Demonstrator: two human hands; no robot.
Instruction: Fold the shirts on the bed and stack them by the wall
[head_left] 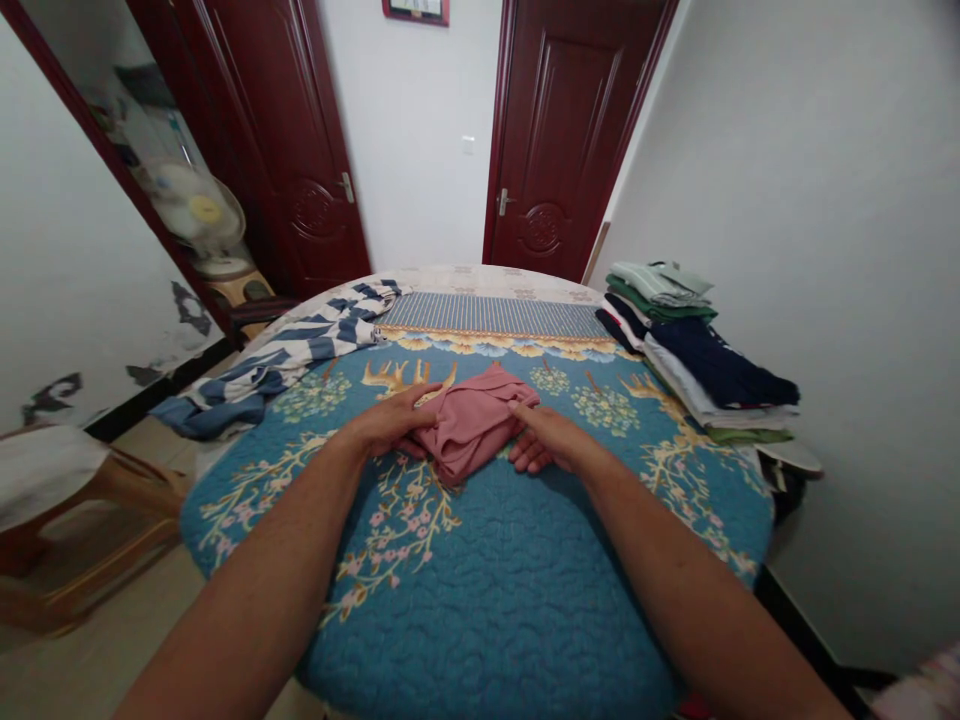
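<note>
A folded, dusty-pink fabric garment (pixel 480 415) lay at the centre of the frame on a teal, flower-patterned quilted cloth (pixel 510 590). The bare left hand (pixel 390 422) held its left edge between slightly parted thumb and fingers; the bare right hand (pixel 551 440) pinched its right edge, thumb on top, other fingers loosely curled.

The cloth (pixel 484 415) is coloured dusty pink. The teal table cover (pixel 487 590) is patterned with pink blossoms on yellowish stems. The garment (pixel 304 350) is striped blue and white; the doors (pixel 562 120) are finished in dark red.
</note>
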